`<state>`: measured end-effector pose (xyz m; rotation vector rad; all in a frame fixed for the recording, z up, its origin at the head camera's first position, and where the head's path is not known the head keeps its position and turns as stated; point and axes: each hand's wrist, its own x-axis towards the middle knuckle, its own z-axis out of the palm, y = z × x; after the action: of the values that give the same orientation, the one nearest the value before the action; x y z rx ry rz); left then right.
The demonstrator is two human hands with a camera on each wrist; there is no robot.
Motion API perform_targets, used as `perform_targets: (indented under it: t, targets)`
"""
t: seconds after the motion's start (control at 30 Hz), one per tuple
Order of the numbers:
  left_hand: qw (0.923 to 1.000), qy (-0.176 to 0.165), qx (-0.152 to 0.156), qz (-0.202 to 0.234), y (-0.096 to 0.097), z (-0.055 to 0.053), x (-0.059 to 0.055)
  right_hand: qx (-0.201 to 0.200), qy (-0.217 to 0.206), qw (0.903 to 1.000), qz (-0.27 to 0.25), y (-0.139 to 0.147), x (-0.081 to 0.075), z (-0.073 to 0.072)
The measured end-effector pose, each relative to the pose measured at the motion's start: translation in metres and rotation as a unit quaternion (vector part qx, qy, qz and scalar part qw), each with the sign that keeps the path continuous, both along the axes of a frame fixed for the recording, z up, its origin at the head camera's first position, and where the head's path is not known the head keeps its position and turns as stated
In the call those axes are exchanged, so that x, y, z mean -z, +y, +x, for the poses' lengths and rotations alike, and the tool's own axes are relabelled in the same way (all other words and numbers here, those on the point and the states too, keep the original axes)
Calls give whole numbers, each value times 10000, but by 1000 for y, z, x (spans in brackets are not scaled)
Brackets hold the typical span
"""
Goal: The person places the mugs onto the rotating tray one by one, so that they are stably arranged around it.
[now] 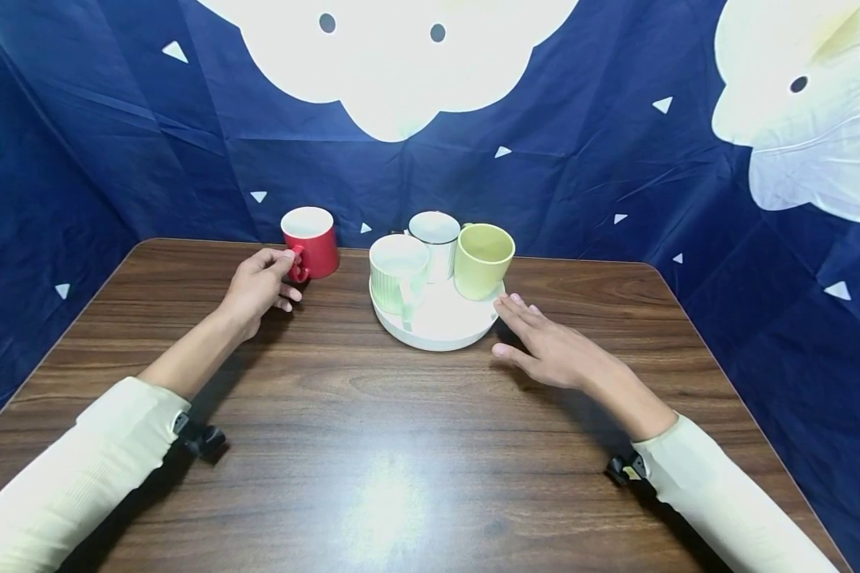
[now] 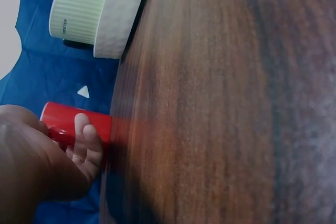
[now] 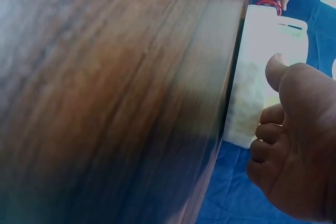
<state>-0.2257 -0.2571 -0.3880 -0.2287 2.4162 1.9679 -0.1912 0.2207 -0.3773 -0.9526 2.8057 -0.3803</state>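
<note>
A red mug [image 1: 318, 248] with a white inside stands upright on the table, left of a round white tray [image 1: 437, 343]. My left hand [image 1: 256, 288] has its thumb and finger at the mug's handle and pinches it; the other fingers stick out below. On the tray stand a pale green ribbed mug [image 1: 388, 280], a white mug [image 1: 442, 256] with a dark rim and a yellow-green mug [image 1: 478, 267]. At the tray's right edge is my right hand [image 1: 555, 346], fingers straight and thumb apart. Whether its fingertips touch the rim I cannot tell.
The brown wooden table [image 1: 315, 446] reaches back to a blue cloth backdrop [image 1: 573, 191] with white clouds and small triangles. A black wrist camera [image 1: 199, 436] sits at the left sleeve, another black camera [image 1: 623, 469] at the right one.
</note>
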Motion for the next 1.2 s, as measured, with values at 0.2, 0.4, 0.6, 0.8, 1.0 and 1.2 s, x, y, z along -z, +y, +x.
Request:
perform_targets:
  t: [0.2, 0.4, 0.6, 0.8, 1.0, 1.2]
  targets:
    - [9991, -48, 352, 237, -1, 0, 1, -11, 43, 10000, 34, -2, -1, 1]
    - [9960, -87, 695, 560, 0, -4, 3, -18, 19, 10000, 96, -2, -2, 2]
    - [9903, -298, 871, 1037, -3, -7, 2, -48, -3, 9999, 95, -2, -2, 3]
    - [9824, -683, 979, 1436, -8, -11, 1, -57, -27, 9999, 94, -3, -2, 5]
    - [9799, -868, 956, 1522, -7, -14, 1, -72, -3, 9999, 104, -4, -2, 6]
    - [9794, -902, 902, 1568, -8, -15, 2, -59, -36, 9999, 91, -5, -2, 7]
